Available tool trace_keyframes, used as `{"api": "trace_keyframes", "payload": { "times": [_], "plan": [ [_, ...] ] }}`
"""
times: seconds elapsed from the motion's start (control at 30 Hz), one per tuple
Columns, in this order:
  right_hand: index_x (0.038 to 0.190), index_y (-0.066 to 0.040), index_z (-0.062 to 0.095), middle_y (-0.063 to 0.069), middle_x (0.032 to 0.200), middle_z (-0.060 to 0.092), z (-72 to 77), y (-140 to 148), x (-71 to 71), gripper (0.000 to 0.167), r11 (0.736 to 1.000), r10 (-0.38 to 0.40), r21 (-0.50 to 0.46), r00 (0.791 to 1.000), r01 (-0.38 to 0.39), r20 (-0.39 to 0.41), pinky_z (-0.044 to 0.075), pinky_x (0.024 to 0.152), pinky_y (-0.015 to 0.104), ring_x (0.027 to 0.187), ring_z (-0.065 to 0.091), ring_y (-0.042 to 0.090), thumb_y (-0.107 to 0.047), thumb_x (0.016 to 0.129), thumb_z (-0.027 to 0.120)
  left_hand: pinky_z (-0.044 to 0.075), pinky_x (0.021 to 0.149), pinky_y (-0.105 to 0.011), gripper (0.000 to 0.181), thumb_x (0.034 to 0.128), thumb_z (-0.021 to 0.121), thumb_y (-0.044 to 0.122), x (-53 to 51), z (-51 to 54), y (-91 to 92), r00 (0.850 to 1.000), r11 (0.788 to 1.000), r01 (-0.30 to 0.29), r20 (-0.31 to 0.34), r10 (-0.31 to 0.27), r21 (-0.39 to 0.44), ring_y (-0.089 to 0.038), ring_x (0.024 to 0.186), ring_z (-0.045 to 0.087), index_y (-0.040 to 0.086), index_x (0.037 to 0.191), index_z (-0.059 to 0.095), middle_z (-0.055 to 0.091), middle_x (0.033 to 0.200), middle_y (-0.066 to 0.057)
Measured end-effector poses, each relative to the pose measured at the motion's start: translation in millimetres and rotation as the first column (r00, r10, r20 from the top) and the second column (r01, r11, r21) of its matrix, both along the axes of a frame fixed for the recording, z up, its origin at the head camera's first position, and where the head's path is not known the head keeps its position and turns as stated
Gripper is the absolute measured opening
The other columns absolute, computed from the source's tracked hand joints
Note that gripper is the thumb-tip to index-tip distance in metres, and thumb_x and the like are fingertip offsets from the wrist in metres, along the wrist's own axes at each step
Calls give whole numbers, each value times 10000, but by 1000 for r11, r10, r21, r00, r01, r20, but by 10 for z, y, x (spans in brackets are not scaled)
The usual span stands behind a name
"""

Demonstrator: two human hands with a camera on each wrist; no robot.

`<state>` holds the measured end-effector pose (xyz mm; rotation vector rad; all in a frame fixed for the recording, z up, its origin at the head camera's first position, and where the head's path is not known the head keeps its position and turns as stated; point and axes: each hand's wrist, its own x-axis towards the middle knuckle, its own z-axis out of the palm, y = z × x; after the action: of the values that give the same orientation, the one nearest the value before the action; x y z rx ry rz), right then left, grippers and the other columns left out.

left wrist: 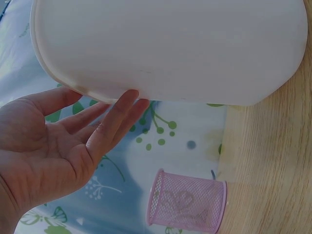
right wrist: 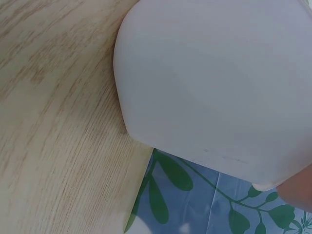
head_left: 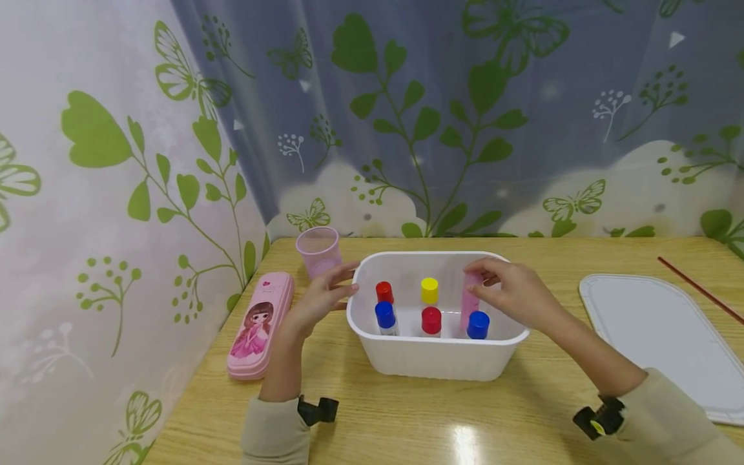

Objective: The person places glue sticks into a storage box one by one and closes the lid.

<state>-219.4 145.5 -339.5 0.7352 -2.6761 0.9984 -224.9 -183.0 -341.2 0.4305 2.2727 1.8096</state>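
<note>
A white plastic tub (head_left: pixel 436 358) stands on the table. Inside are several upright small bottles: a red-capped one (head_left: pixel 384 292) and a blue-capped one (head_left: pixel 385 314) at the left, a yellow-capped one (head_left: pixel 429 290) and another red-capped one (head_left: pixel 431 320) in the middle, and a blue-capped one (head_left: pixel 478 324) at the right. My right hand (head_left: pixel 514 290) reaches over the right rim and pinches the top of a slim pink cylinder (head_left: pixel 469 307), whose kind I cannot tell. At the left end, my left hand (head_left: pixel 316 300) touches the tub's rim with loosely extended fingers.
Left of the tub lies a pink pencil case (head_left: pixel 261 326) with a doll picture. Behind it stands a pink mesh pen cup (left wrist: pixel 187 202). A white board (head_left: pixel 657 336) and a dark red stick (head_left: pixel 700 289) lie at the right. A patterned curtain (head_left: pixel 430 129) hangs behind the table.
</note>
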Motion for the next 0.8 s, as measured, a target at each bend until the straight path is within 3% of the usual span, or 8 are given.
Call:
{"api": "trace_keyframes", "payload": {
  "times": [0.8],
  "plan": [
    [1131, -5, 608, 135, 1060, 617, 51, -16, 19, 323, 992, -18, 124, 1000, 16, 22, 492, 802, 456, 928, 582, 296, -134, 842, 670, 448, 885, -456, 490, 934, 509, 67, 4, 20, 5, 1000, 1000, -11, 6, 11, -2, -353, 1150, 471, 7, 1391, 346, 391, 1363, -209]
  ]
}}
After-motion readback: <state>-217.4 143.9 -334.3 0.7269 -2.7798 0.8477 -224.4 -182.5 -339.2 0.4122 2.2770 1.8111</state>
